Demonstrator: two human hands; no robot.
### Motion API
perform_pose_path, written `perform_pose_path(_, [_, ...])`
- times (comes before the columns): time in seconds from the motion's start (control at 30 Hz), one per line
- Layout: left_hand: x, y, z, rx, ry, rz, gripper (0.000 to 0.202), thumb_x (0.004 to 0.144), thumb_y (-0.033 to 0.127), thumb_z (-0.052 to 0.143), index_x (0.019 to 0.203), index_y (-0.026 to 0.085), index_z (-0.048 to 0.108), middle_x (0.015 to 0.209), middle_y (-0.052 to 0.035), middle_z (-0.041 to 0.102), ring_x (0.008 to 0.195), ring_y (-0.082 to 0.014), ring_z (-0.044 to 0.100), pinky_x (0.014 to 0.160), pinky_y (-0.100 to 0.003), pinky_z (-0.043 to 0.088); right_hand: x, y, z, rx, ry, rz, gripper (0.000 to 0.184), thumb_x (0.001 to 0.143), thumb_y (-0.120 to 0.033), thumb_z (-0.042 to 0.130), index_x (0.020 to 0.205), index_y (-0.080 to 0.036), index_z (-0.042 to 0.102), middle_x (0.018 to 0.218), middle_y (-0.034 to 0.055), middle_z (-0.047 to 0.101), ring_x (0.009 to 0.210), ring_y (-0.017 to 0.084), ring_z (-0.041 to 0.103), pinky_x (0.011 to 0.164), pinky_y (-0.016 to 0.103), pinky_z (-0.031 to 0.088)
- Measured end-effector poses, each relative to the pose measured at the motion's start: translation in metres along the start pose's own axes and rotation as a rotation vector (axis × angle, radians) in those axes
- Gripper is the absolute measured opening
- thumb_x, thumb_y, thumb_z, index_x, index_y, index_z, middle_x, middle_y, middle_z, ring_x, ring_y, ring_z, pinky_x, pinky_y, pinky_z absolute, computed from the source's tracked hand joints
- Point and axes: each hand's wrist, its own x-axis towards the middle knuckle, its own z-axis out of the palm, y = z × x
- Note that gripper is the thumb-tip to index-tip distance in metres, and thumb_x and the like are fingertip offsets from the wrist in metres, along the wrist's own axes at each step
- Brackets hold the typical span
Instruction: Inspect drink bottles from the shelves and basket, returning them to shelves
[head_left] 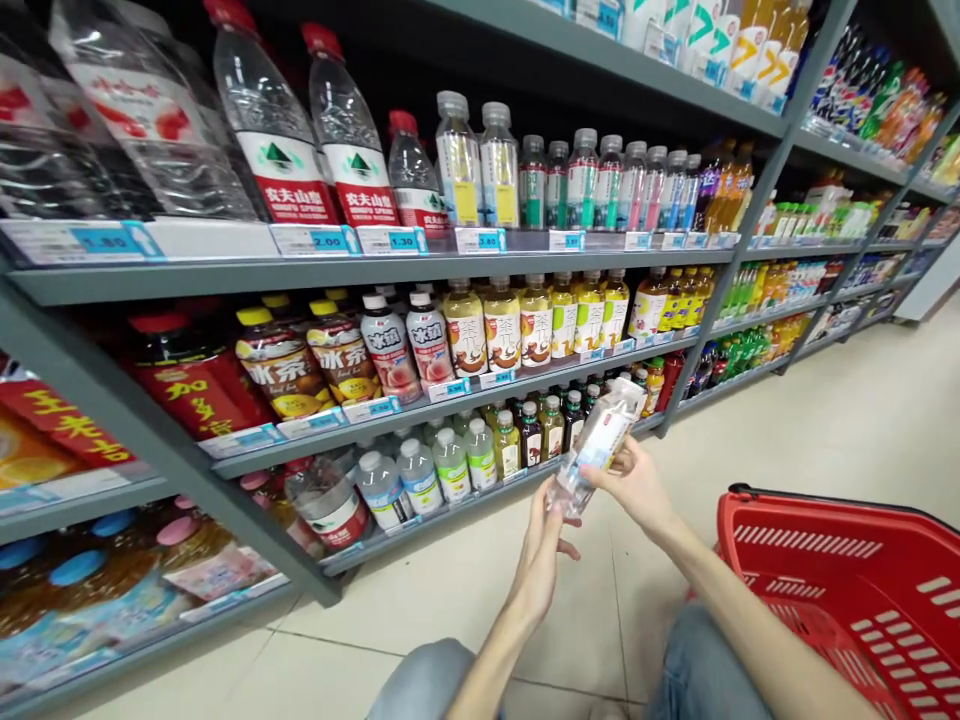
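Note:
Between my two hands, in front of the lowest drinks shelf, is a clear plastic packet [606, 430] with a white and pale blue label. It is tilted, its top leaning to the right, and I cannot make out its contents. My right hand [636, 484] grips it from the right side, thumb across the front. At its lower end, my left hand [541, 548] pinches the corner between thumb and fingers. Small dark-drink bottles [531, 435] stand on the shelf behind the packet.
A red shopping basket [795, 510] stands at the right. Grey shelving [450, 265] with rows of bottled drinks runs from left to far right. On the bottom shelf, a large water bottle [328, 505] lies tilted beside upright small bottles [420, 475]. Pale floor tiles [360, 630] lie below.

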Motion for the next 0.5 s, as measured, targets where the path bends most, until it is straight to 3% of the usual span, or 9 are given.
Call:
perform_pose_path(0.07, [0.000,-0.002,0.000,0.168,0.044,0.002,0.065,0.097,0.058,0.041,0.150,0.022,0.030,0.141,-0.0179,0.046,0.101,-0.0238,0.059,0.071,-0.034,0.054,0.007,-0.012,0.001,0.008,0.159,-0.121,0.066,0.061,-0.035,0.091,0.112,-0.017,0.054,0.108,0.0145,0.072,0.097,0.028,0.071,0.086,0.042,0.059])
perform_pose_path(0.13, [-0.002,-0.005,-0.003,0.416,0.013,0.044,0.058,0.096,0.050,0.044,0.145,0.020,0.040,0.136,-0.0179,0.050,0.099,-0.0243,0.061,0.084,-0.040,0.052,0.021,-0.029,0.002,0.006,0.287,-0.295,0.066,0.060,-0.033,0.091,0.112,-0.017,0.053,0.114,0.0166,0.070,0.104,0.029,0.069,0.093,0.046,0.057])
perform_pose_path(0.23, [-0.012,-0.024,-0.010,0.724,-0.244,0.140,0.042,0.085,0.043,0.057,0.119,0.021,0.064,0.119,-0.0165,0.063,0.104,-0.0314,0.061,0.101,-0.051,0.042,0.057,-0.063,0.003,-0.024,0.341,-0.603,0.067,0.063,-0.031,0.088,0.118,-0.016,0.054,0.121,0.0159,0.067,0.111,0.029,0.067,0.103,0.051,0.052])
perform_pose_path(0.3, [-0.025,-0.048,-0.014,0.774,-0.367,0.096,0.030,0.068,0.045,0.069,0.089,0.023,0.070,0.093,-0.0146,0.068,0.100,-0.0374,0.062,0.099,-0.056,0.043,0.089,-0.088,0.006,-0.043,0.348,-0.795,0.067,0.066,-0.031,0.086,0.122,-0.017,0.052,0.122,0.0122,0.067,0.115,0.027,0.066,0.109,0.052,0.047])
perform_pose_path(0.4, [-0.044,-0.084,-0.015,0.745,-0.333,-0.096,0.028,0.049,0.044,0.077,0.057,0.023,0.060,0.057,-0.0097,0.056,0.075,-0.0401,0.063,0.082,-0.062,0.047,0.144,-0.123,0.015,0.028,0.374,-0.953,0.058,0.067,-0.028,0.083,0.115,-0.018,0.052,0.122,0.0126,0.066,0.115,0.028,0.066,0.108,0.049,0.047])
perform_pose_path(0.47, [-0.051,-0.095,-0.015,0.773,-0.301,-0.129,0.022,0.053,0.040,0.074,0.063,0.022,0.066,0.059,-0.0127,0.059,0.074,-0.0424,0.064,0.079,-0.064,0.046,0.179,-0.143,0.023,0.061,0.361,-0.984,0.057,0.067,-0.026,0.082,0.116,-0.020,0.053,0.133,0.0127,0.060,0.123,0.027,0.062,0.104,0.043,0.050])
perform_pose_path(0.5, [-0.052,-0.096,-0.017,0.802,-0.306,-0.110,0.025,0.057,0.036,0.071,0.076,0.021,0.073,0.069,-0.0168,0.065,0.080,-0.0444,0.065,0.082,-0.065,0.045,0.195,-0.153,0.028,0.058,0.364,-0.982,0.056,0.068,-0.025,0.080,0.118,-0.021,0.055,0.140,0.0107,0.056,0.127,0.026,0.059,0.103,0.039,0.050])
